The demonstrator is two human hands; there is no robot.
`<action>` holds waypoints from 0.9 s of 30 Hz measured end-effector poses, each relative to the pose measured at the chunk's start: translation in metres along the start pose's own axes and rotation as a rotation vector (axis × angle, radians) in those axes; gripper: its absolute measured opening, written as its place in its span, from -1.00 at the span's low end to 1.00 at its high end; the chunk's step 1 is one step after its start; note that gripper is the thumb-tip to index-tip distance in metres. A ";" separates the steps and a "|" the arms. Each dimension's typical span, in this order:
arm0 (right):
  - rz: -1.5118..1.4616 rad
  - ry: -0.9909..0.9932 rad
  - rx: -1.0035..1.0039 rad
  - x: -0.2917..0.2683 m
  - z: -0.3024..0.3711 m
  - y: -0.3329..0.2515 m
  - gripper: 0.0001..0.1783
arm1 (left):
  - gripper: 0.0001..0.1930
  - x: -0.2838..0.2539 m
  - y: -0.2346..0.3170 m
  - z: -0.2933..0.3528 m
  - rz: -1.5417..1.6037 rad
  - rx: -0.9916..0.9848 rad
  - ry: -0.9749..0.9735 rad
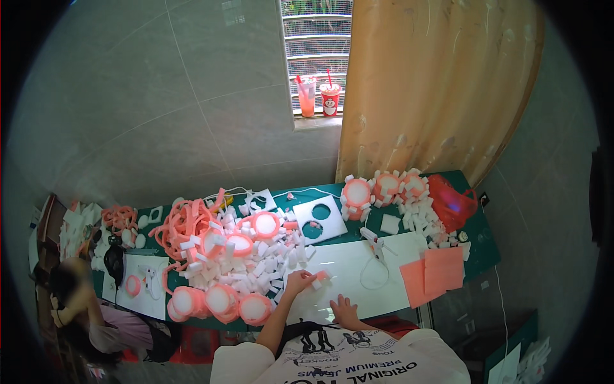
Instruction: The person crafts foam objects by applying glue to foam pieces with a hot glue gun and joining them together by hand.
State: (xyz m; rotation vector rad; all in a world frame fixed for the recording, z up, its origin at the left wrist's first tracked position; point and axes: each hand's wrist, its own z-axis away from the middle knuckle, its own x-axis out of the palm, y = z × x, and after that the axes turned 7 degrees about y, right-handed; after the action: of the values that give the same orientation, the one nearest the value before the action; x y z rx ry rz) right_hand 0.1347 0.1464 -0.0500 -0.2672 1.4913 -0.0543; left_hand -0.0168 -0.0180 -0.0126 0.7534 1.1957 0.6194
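My left hand is over the white board, its fingers closed at the edge of a small pink and white foam piece. To its right, my right hand rests on the board's near edge with fingers spread and nothing in them. Beyond the hands, a white glue gun lies on the board, its cord looped below it. Immediately left of my left hand spreads a heap of white foam blocks.
Pink foam strips and pink-wrapped white foam rounds crowd the green table's left side. A white sheet with round holes, pink foam sheets and a red bag lie farther right. Another person sits at the left.
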 end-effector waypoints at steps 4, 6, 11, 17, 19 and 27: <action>-0.026 0.000 0.012 -0.008 -0.003 -0.001 -0.26 | -0.62 0.004 -0.003 -0.002 0.025 0.025 0.016; -0.017 -0.033 0.046 -0.013 -0.005 -0.002 -0.21 | -0.61 0.005 -0.001 0.000 0.014 0.000 -0.005; 0.018 -0.039 -0.024 -0.007 -0.008 -0.001 -0.14 | -0.59 0.007 -0.005 0.001 0.009 0.012 0.001; 0.010 -0.107 -0.032 0.001 -0.009 0.002 -0.07 | -0.57 0.010 -0.005 -0.001 0.002 0.024 -0.003; 0.033 -0.094 -0.055 0.007 -0.007 0.005 -0.07 | -0.57 0.010 -0.006 -0.002 -0.003 0.023 -0.009; -0.097 -0.188 0.066 0.006 -0.003 0.009 -0.13 | -0.55 0.009 -0.006 -0.009 0.003 0.006 -0.080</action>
State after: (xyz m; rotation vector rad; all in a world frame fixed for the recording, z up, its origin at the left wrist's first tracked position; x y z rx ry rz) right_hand 0.1310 0.1540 -0.0578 -0.2831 1.2873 -0.1524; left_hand -0.0233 -0.0137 -0.0244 0.7788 1.1237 0.5834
